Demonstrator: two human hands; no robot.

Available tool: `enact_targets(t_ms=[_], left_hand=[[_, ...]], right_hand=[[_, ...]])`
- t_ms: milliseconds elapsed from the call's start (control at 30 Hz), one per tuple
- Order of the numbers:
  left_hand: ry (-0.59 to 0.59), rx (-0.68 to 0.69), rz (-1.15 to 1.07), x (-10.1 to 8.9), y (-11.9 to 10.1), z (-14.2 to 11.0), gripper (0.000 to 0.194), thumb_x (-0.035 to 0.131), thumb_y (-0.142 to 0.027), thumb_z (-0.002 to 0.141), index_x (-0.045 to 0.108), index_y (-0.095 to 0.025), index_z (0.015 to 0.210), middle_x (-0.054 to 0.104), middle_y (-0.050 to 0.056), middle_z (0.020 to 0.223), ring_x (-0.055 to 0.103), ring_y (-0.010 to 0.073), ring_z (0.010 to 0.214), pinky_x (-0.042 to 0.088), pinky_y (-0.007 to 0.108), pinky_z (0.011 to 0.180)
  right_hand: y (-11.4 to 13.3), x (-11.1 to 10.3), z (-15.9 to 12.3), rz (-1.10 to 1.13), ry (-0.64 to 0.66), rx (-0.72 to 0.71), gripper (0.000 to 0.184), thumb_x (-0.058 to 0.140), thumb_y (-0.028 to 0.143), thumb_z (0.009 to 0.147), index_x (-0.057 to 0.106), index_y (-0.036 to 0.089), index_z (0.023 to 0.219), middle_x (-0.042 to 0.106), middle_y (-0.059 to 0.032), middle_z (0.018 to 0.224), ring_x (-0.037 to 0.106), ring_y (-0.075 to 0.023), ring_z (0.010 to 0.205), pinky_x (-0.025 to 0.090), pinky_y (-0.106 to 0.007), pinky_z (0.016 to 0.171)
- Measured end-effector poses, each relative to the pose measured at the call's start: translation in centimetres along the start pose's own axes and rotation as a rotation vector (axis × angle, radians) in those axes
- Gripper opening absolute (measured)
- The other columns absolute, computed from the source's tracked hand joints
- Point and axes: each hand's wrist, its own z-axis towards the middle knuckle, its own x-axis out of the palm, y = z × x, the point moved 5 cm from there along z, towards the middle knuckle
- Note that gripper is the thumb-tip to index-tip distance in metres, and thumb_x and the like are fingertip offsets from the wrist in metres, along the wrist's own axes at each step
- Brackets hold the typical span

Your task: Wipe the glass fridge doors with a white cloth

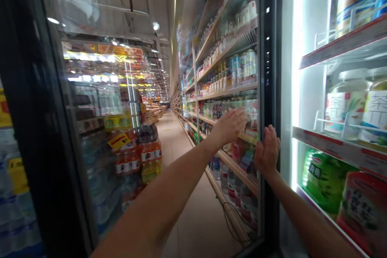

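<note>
- Nearest: left forearm (169,193), rising from the bottom edge across the pane of the glass door (271,88).
- Left hand (231,125): fingers extended, palm flat toward the pane, grasping nothing. Contact with glass: cannot tell.
- Right hand (267,151): unclenched, fingers upright, lying against the door's dark right-hand frame; no wrapped grip seen.
- Door stands between camera and aisle; beside it, right, the lit cooler: bottles (347,100) on the middle shelf, green pack (323,179) and red pack (363,209) below.
- Step in hand, judged: pushing or steadying the door. Further door movement would call for even palm pressure, fingers clear of the frame edge.
- Unclear: stocked shelves (226,84) in the pane, reflected or seen through; left hand blurred; right palm hidden; cooler goods cut off at right.
</note>
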Motion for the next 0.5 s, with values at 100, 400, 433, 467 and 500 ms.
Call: enact_targets(t_ms=[100, 400, 433, 467, 500], left_hand=[[-0.046, -0.179, 0.047, -1.4, 2.0, -0.7, 0.041, 0.030, -0.017, 0.090, 0.045, -0.009, 0.128, 0.037, 0.011, 0.141, 0.026, 0.0254, 0.134, 0.024, 0.042, 0.110], [0.058, -0.137, 0.080, -0.7, -2.6, -8.2, 0.045, 0.033, -0.027, 0.091, 0.039, -0.010, 0.132, 0.033, 0.011, 0.143, 0.026, 0.0233, 0.135, 0.023, 0.041, 0.111], [0.048, -0.176, 0.085, -1.5, -1.8, -9.0, 0.047, 0.033, -0.030, 0.091, 0.038, -0.009, 0.133, 0.032, 0.012, 0.144, 0.024, 0.0239, 0.135, 0.024, 0.042, 0.110], [0.040, -0.209, 0.088, -2.4, -0.9, -10.1, 0.050, 0.034, -0.035, 0.090, 0.038, -0.009, 0.132, 0.031, 0.012, 0.144, 0.022, 0.0245, 0.136, 0.024, 0.043, 0.110], [0.039, -0.240, 0.093, -3.5, 0.0, -11.4, 0.053, 0.037, -0.039, 0.089, 0.038, -0.008, 0.132, 0.030, 0.013, 0.144, 0.022, 0.0252, 0.136, 0.024, 0.043, 0.110]], right_hand=[[1.6, -0.1, 0.1, 0.053, -0.023, -0.037, 0.051, 0.034, 0.027, 0.088, 0.031, 0.020, 0.138, 0.037, -0.0147, 0.142, 0.031, -0.0272, 0.134, 0.026, -0.056, 0.105], [11.6, 1.7, -2.3, 0.482, 0.037, -0.136, 0.050, 0.033, 0.020, 0.087, 0.034, 0.020, 0.136, 0.043, -0.0112, 0.139, 0.040, -0.0233, 0.129, 0.037, -0.050, 0.104], [12.4, 2.2, -2.7, 0.466, 0.031, -0.109, 0.050, 0.032, 0.020, 0.087, 0.032, 0.021, 0.137, 0.041, -0.0111, 0.140, 0.037, -0.0237, 0.131, 0.036, -0.051, 0.105], [12.9, 2.7, -3.1, 0.429, 0.031, -0.091, 0.051, 0.031, 0.021, 0.088, 0.030, 0.022, 0.139, 0.039, -0.0112, 0.142, 0.033, -0.0243, 0.133, 0.033, -0.054, 0.105], [13.2, 3.3, -3.4, 0.377, 0.039, -0.087, 0.051, 0.032, 0.022, 0.088, 0.028, 0.023, 0.139, 0.037, -0.0113, 0.143, 0.029, -0.0252, 0.135, 0.030, -0.057, 0.106]])
